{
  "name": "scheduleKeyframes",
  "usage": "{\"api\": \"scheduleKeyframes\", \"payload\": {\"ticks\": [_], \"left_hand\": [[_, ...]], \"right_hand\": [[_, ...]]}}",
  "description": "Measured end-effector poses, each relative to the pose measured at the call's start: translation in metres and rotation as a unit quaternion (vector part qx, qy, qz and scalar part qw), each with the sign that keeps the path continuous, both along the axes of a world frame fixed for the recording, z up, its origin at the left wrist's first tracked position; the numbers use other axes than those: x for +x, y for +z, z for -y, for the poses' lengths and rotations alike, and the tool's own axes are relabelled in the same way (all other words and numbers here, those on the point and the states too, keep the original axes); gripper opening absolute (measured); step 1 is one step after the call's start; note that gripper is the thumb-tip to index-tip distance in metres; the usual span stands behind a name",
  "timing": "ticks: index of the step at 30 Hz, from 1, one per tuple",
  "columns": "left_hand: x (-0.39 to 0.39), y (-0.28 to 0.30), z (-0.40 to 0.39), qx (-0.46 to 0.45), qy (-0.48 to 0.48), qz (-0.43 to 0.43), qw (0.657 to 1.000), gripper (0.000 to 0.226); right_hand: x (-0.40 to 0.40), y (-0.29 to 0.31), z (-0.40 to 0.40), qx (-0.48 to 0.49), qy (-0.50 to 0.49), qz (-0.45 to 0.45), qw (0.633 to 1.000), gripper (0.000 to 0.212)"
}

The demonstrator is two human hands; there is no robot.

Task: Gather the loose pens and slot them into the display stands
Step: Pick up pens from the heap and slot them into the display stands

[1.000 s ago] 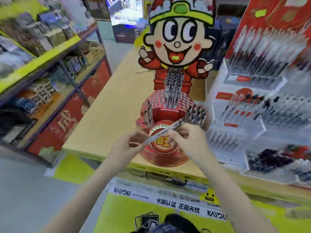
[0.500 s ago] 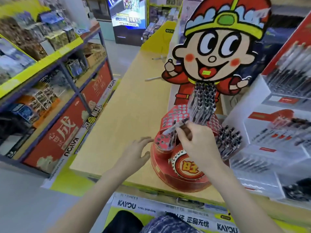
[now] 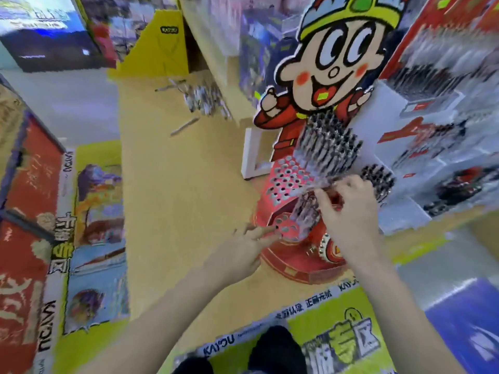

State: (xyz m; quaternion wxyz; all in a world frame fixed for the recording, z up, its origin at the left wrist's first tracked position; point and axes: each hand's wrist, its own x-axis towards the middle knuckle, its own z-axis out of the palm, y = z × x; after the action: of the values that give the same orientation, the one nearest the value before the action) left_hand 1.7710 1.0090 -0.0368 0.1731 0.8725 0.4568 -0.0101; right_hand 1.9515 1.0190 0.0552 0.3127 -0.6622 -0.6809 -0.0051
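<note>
Since half a second ago the right hand point(image 3: 351, 209) has carried the pen point(image 3: 320, 184) up from the stand's low left tier to the middle of the stand point(image 3: 291, 255), and the left hand point(image 3: 240, 249) has reached its straight, empty fingers to the stand's left edge. The right fingers are curled, pinching the thin clear pen, which blurs out leftward from the fingertips. The stand is red, round and stepped, of printed card; its tops are peppered with small round holes. Above the grip a dense block of dark-capped pens point(image 3: 329, 141) fills the top tier; holes left of it gape. Loose pens point(image 3: 202, 101) lie far behind on the pale wooden counter point(image 3: 172, 184).
</note>
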Motion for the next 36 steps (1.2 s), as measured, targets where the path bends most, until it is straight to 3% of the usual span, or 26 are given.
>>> {"api": "scheduleKeyframes", "payload": {"ticks": [4,8,13,19,26,34,36], "left_hand": [[-0.009,0.005,-0.011,0.005,-0.064,-0.018,0.998,0.065],[-0.014,0.005,-0.017,0.012,-0.091,-0.030,0.995,0.067],[-0.015,0.001,-0.012,0.004,-0.092,-0.033,0.995,0.070],[-0.015,0.002,-0.011,-0.003,-0.094,-0.022,0.995,0.071],[-0.014,0.001,-0.010,0.007,-0.087,-0.021,0.996,0.069],[-0.014,-0.002,-0.010,0.024,-0.089,-0.030,0.995,0.070],[-0.016,-0.001,-0.013,0.013,-0.104,-0.026,0.994,0.071]], "right_hand": [[-0.024,0.006,0.021,-0.038,-0.079,-0.043,0.995,0.021],[-0.046,-0.018,0.023,-0.095,-0.132,-0.013,0.987,0.026],[-0.054,-0.026,0.018,-0.091,-0.165,0.051,0.981,0.031],[-0.057,-0.034,0.016,-0.131,-0.168,0.008,0.977,0.024],[-0.070,-0.054,0.003,-0.157,-0.203,-0.010,0.966,0.030],[-0.068,-0.066,-0.002,-0.204,-0.176,0.044,0.962,0.029],[-0.064,-0.068,0.000,-0.202,-0.167,0.007,0.965,0.032]]}}
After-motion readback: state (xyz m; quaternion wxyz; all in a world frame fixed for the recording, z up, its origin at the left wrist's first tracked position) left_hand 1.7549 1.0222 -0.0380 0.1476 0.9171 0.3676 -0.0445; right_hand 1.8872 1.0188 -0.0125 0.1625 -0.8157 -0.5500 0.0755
